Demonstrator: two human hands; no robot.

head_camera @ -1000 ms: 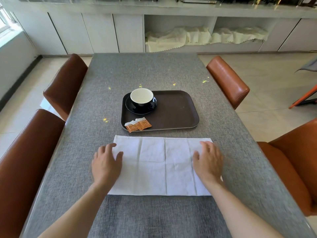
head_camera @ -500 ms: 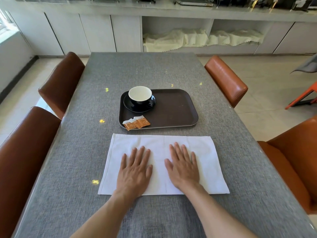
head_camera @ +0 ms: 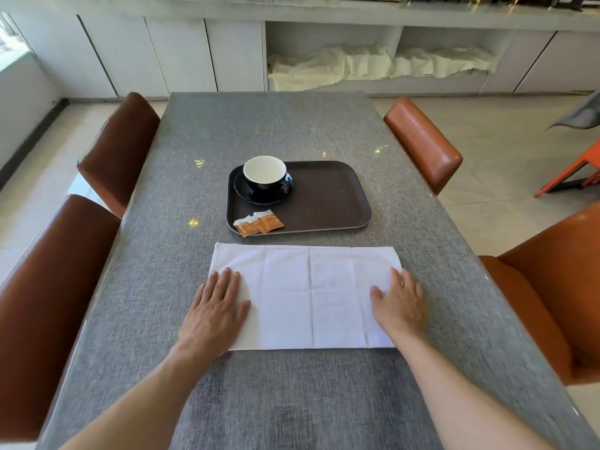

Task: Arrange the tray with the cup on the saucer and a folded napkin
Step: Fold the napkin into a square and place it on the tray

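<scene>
A white napkin point(head_camera: 308, 293) lies flat on the grey table, folded into a wide rectangle with crease lines showing. My left hand point(head_camera: 217, 310) rests palm down on its left end, and my right hand point(head_camera: 401, 303) rests palm down on its right end, fingers spread. Just beyond the napkin sits a dark brown tray point(head_camera: 328, 196). On the tray's left part a black cup with a white inside point(head_camera: 265, 175) stands on a black saucer point(head_camera: 250, 193). Orange sugar packets point(head_camera: 259, 224) lie at the tray's near left corner.
The grey table point(head_camera: 259, 125) is flanked by brown leather chairs, two on the left point(head_camera: 117, 151) and two on the right point(head_camera: 422, 141). White cabinets with crumpled cloths point(head_camera: 373, 64) in open shelves stand beyond the table's far end.
My hands, side by side on the napkin's middle half a second ago, have slid apart to its two ends. The napkin stays flat in place.
</scene>
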